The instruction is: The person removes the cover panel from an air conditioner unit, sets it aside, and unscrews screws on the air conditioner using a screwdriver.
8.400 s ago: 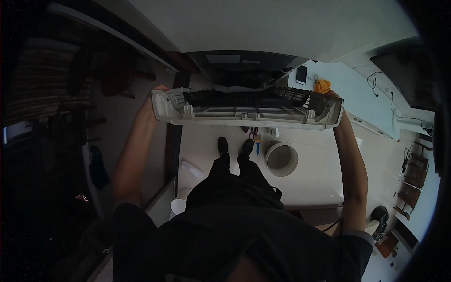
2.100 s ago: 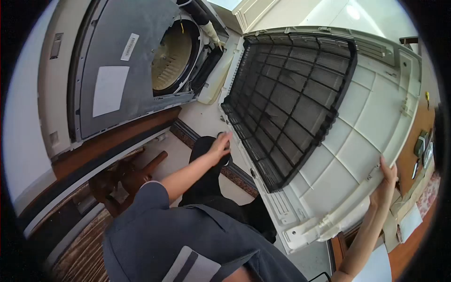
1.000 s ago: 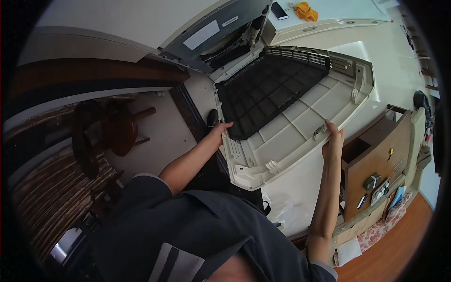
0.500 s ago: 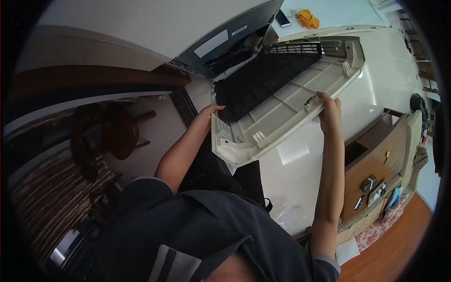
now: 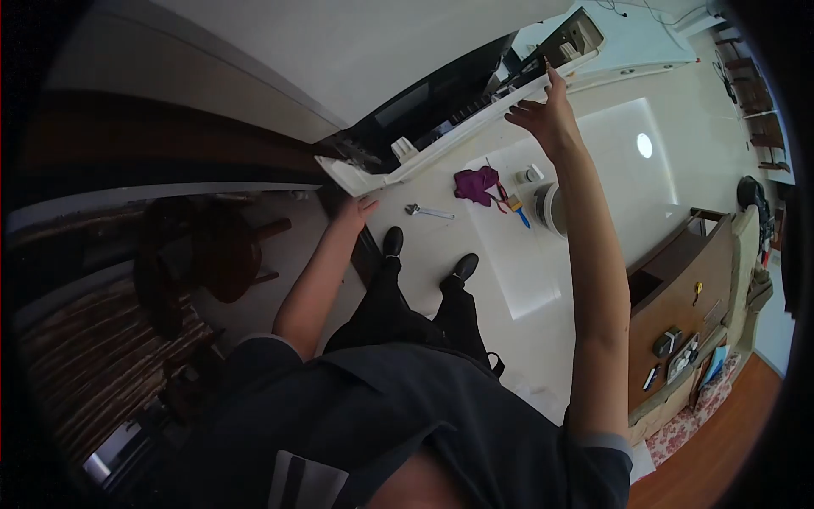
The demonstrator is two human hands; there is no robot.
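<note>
The pale plastic panel (image 5: 465,133) now leans much closer to the front of the tall appliance (image 5: 314,68), seen nearly edge-on; half a second ago its ribbed inner face lay open to view between the two hands. It sits just beyond both grips, slanting from above the left one up past the right one.

The left grip (image 5: 363,208) has loosened: its fingers are partly open at the panel's near corner, and I can't tell whether they touch it. The right grip (image 5: 536,109) is open and spread, one raised finger at the panel's rim, the others splayed below it and closed round nothing; earlier it clasped the edge.

More floor shows between the grips now. Just right of the left grip lies an adjustable wrench (image 5: 431,212). Below and left of the right grip are a purple cloth (image 5: 476,184), red-handled pliers (image 5: 501,201), a blue-handled brush (image 5: 520,213) and a small jar (image 5: 529,174). The right forearm cuts across the view of a bucket (image 5: 549,208).

The panel hides much of the appliance's dark front and part of the pale worktop (image 5: 640,42) beyond the right grip. A wooden chair (image 5: 233,250) stands left of the left grip.
</note>
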